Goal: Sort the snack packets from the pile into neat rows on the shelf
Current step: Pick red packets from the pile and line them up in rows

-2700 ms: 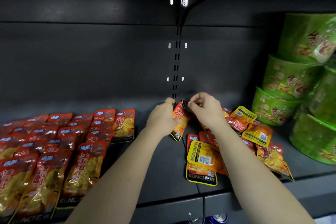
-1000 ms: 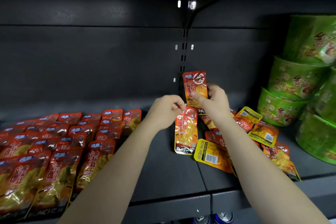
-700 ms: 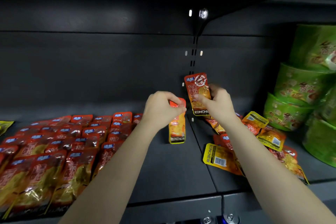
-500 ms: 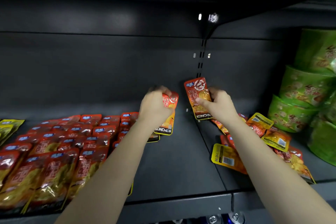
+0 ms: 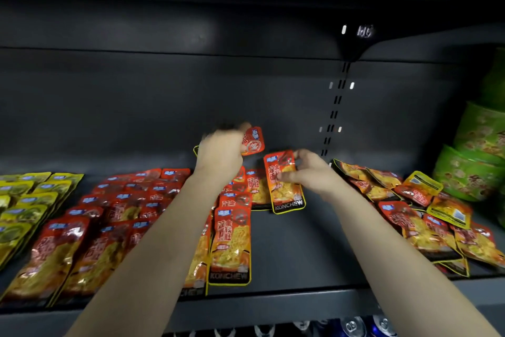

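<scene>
My left hand (image 5: 220,155) grips a red-orange snack packet (image 5: 254,141) at the back of the dark shelf (image 5: 295,249), above the right end of the sorted rows of red packets (image 5: 131,213). My right hand (image 5: 311,172) pinches a second red-orange packet (image 5: 285,182) by its right edge, held upright just right of those rows. The loose pile of red and yellow packets (image 5: 420,213) lies to the right of my right arm.
Rows of yellow packets (image 5: 24,200) lie at the far left. Stacked green bowl containers (image 5: 475,161) stand at the far right. The shelf's back wall is close behind my hands. Drink cans (image 5: 352,327) show below the shelf's front edge.
Both hands have carried their packets left, from the pile over to the right end of the red rows. The view has swung left, bringing the yellow rows into sight.
</scene>
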`<control>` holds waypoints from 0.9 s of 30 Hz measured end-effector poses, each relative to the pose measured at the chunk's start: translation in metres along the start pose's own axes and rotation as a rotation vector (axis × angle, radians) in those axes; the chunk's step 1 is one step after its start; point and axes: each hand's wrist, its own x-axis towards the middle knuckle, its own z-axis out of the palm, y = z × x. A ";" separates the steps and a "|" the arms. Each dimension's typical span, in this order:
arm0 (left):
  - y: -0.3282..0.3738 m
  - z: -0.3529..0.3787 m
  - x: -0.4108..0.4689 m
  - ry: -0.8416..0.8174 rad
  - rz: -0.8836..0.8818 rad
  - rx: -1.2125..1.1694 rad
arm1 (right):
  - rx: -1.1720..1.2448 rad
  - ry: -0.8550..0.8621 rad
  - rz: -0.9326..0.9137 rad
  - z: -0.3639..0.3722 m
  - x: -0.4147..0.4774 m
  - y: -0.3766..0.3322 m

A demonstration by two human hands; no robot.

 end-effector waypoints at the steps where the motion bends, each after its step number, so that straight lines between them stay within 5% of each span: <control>1: -0.004 0.000 -0.001 0.017 0.006 0.009 | 0.003 -0.007 0.019 0.005 0.000 0.000; 12: -0.020 0.008 -0.010 0.001 0.006 0.006 | -0.170 -0.018 0.225 0.035 0.003 0.014; 27: -0.016 0.008 -0.010 0.032 0.009 -0.125 | -0.429 0.091 0.181 0.041 0.002 0.015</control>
